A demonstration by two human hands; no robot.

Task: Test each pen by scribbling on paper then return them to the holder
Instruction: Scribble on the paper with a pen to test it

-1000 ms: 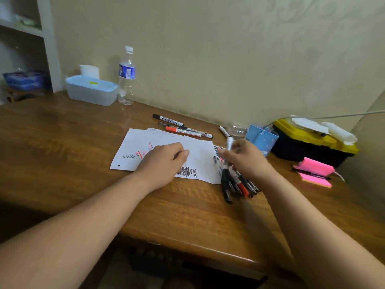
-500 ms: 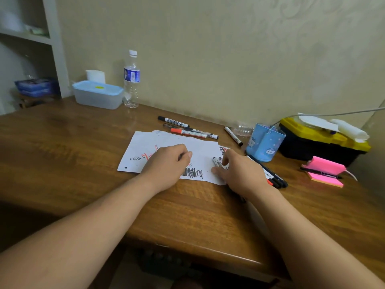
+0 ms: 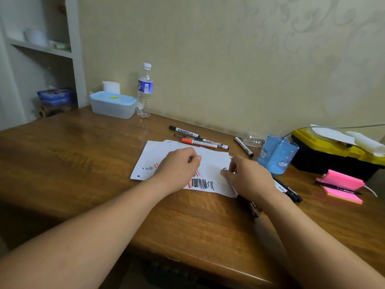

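Right hand (image 3: 250,178) pinches a black-tipped pen (image 3: 224,169), tip down on the scribbled white paper (image 3: 210,163).
I see my left hand (image 3: 179,170) resting on that sheet, fingers curled under and holding nothing. The blue cat-print pen holder (image 3: 277,155) stands just right of the paper. Print on the black-and-white marker (image 3: 183,131) is too small to read.
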